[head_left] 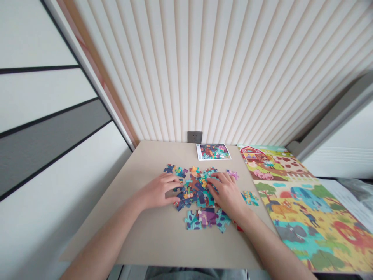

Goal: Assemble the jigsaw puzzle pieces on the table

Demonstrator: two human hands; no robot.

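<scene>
A heap of colourful jigsaw puzzle pieces (190, 191) lies in the middle of the beige table. At the heap's left edge is my left hand (160, 190), its thumb and fingers apart and its fingertips at the outer pieces. My right hand (229, 194) reaches over the heap's right side with bent, spread fingers touching pieces; some pieces are hidden beneath it. In front of the heap, a short row of joined puzzle pieces (206, 217) in teal and purple lies flat. Loose pieces (250, 197) sit to the right of my right hand.
A small picture card (215, 151) lies at the table's back, below a dark wall socket (194, 137). Along the right are a farm puzzle (279, 165) and an animal puzzle (317, 221). A ribbed white wall (180, 70) rises behind the table (140, 241).
</scene>
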